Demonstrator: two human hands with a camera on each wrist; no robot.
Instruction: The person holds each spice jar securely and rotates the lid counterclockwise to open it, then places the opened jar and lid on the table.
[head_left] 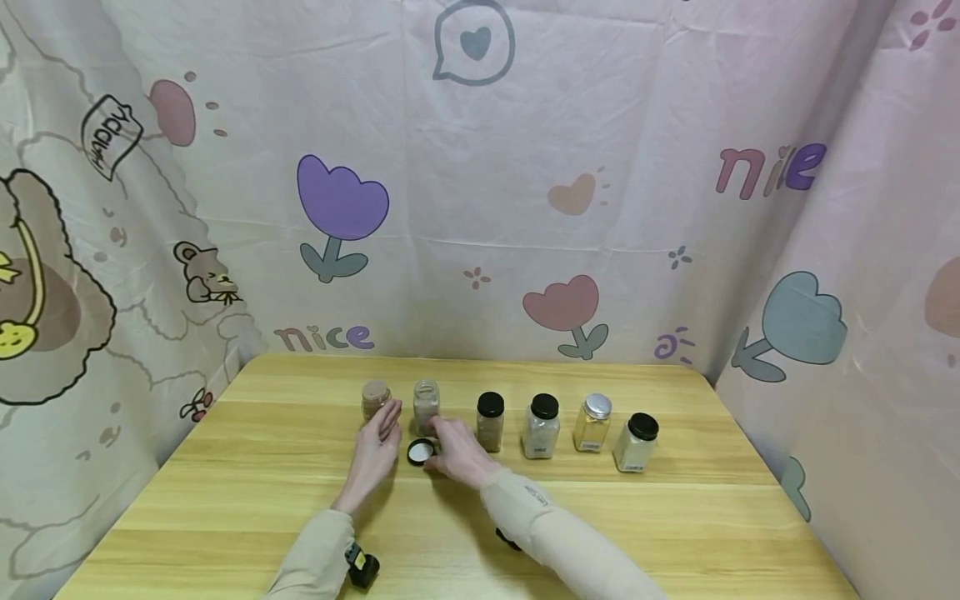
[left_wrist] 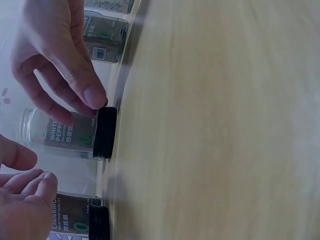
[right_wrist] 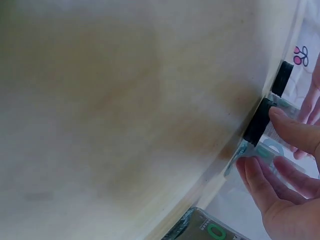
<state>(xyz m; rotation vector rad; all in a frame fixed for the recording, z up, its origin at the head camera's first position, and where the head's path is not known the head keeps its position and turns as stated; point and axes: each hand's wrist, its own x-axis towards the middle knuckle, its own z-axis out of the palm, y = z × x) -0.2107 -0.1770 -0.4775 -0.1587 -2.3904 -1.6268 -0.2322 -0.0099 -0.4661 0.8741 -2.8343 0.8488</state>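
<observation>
The table point(head_left: 225, 500) runs well past the pepper jar point(head_left: 426, 408) to its left edge, so there is wide room on that side. Just left of the pepper jar stands the cinnamon jar point(head_left: 376, 396), uncapped; the left hand point(head_left: 378, 442) hides its lower part. This hand keeps thumb and fingers apart; whether it touches glass, I cannot tell. The cinnamon lid point(left_wrist: 99, 222), left and in front of the pepper jar, shows only in the wrist views.

The pepper jar is upright, also uncapped. Its lid point(head_left: 421, 452) lies just before it, white inside upward. At its front right, the right hand point(head_left: 461, 450) has loosely bent fingers, the thumb at the lid's rim; a firm pinch cannot be made out.

Farther right of the pepper jar stand four capped jars point(head_left: 540, 433), with narrow gaps. The front edge is cut off.
</observation>
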